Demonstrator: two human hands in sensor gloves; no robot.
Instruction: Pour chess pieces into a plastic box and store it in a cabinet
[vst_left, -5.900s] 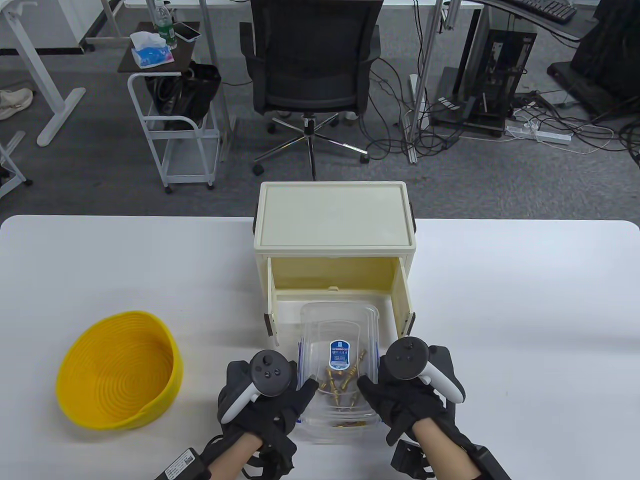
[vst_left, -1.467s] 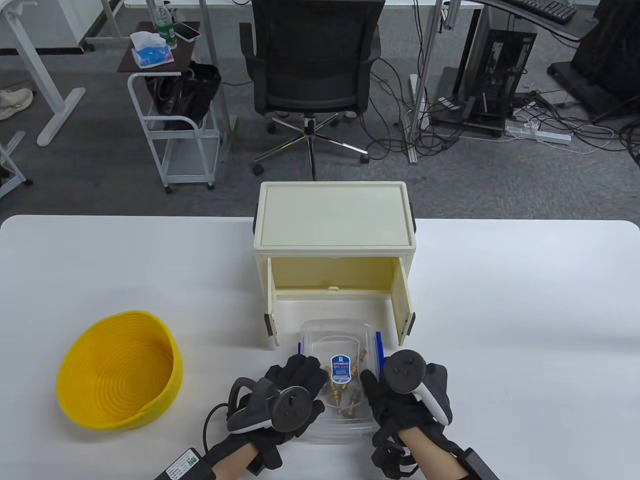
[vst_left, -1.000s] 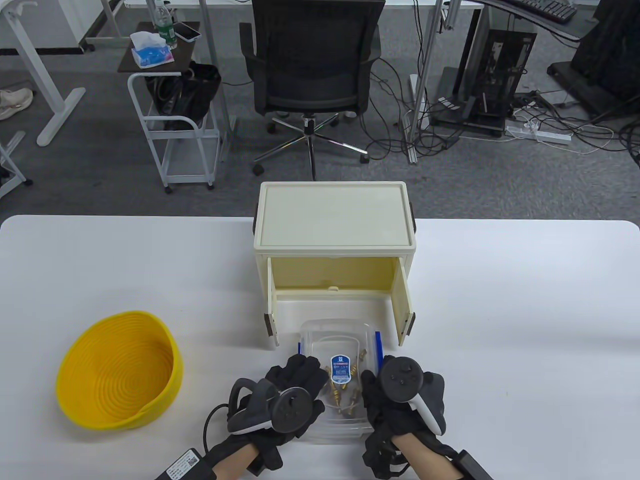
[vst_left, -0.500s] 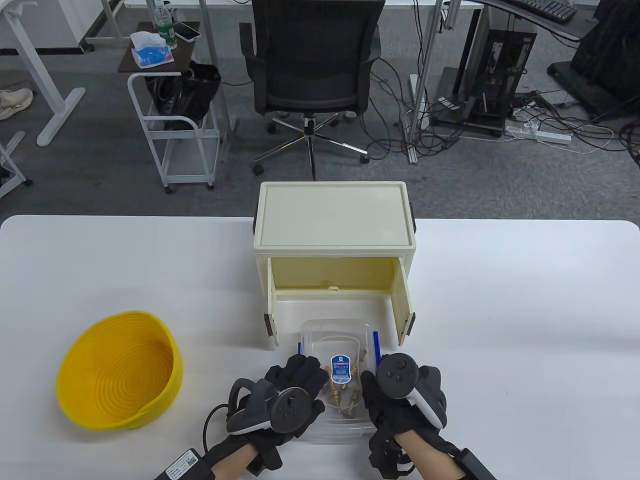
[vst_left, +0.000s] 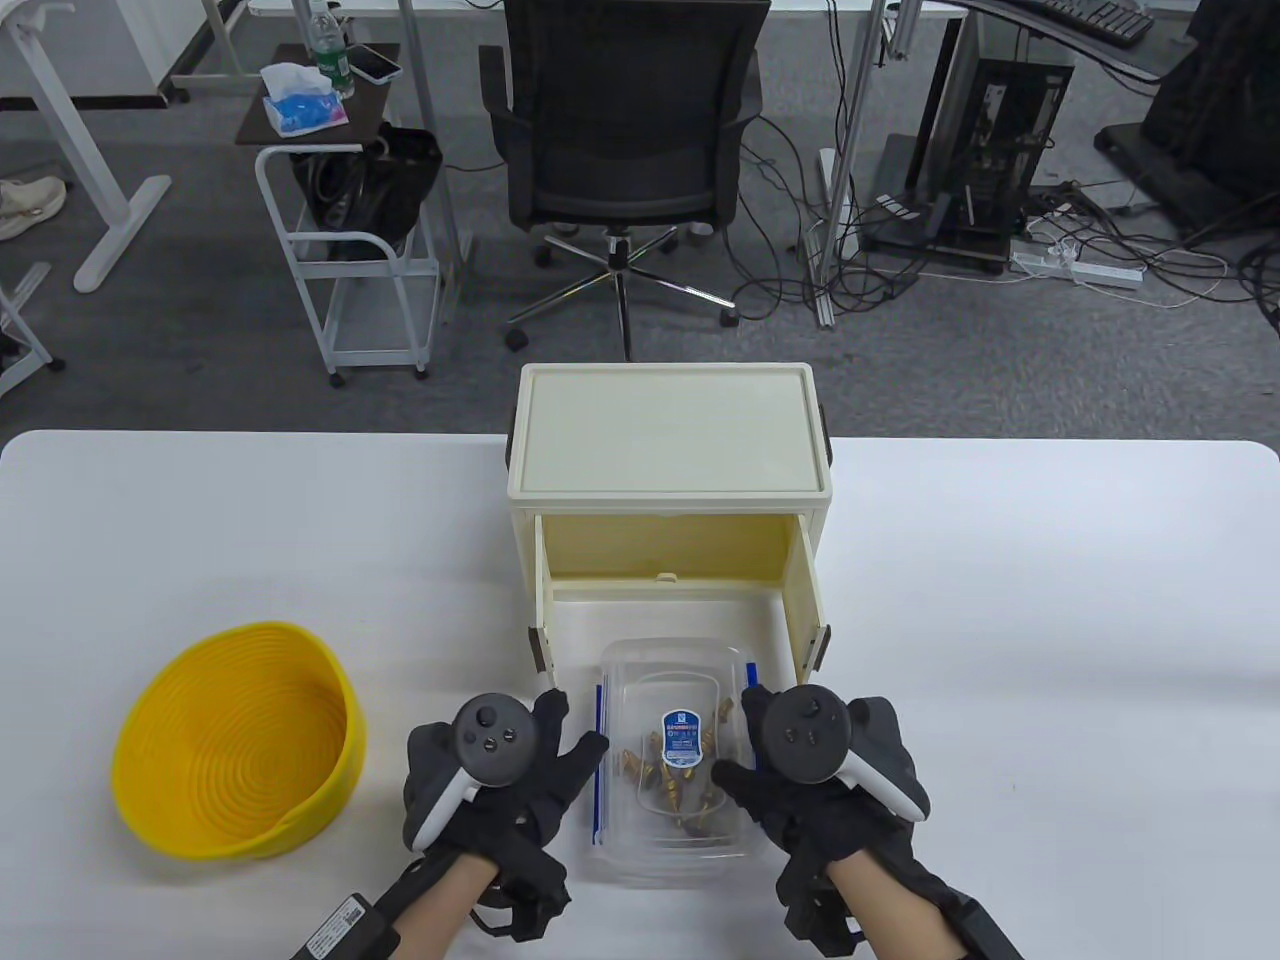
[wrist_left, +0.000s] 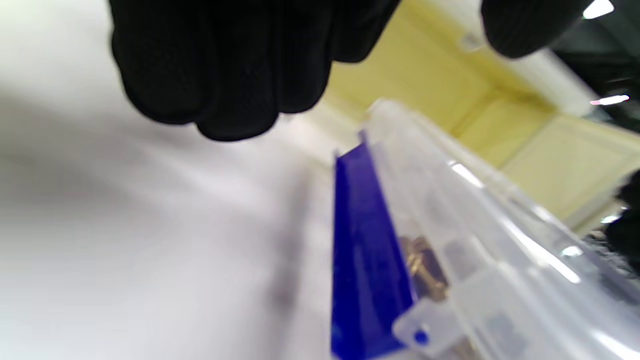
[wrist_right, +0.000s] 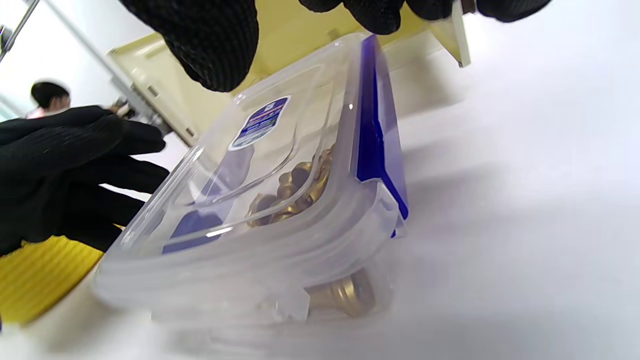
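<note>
The clear plastic box (vst_left: 675, 690) sits lid-on on the table in front of the open cream cabinet (vst_left: 670, 440). Gold chess pieces (vst_left: 668, 785) lie inside it. My left hand (vst_left: 575, 725) is spread open just left of the box, beside its blue left latch (vst_left: 598, 765). In the left wrist view its fingers (wrist_left: 225, 75) hang above the table, clear of the latch (wrist_left: 367, 250). My right hand (vst_left: 742, 735) lies along the box's right edge, over the right latch. In the right wrist view its thumb (wrist_right: 210, 45) hovers above the lid (wrist_right: 260, 150) and the latch (wrist_right: 372, 130) stands folded down.
A yellow woven basket (vst_left: 235, 740) stands at the front left. The cabinet's two doors (vst_left: 808, 610) are swung open toward me on either side of the box. An office chair (vst_left: 620, 130) and a cart stand beyond the table.
My left hand has come off the lid and moved left of the box, uncovering the chess pieces and the left latch. My right hand has shifted slightly forward along the right latch.
</note>
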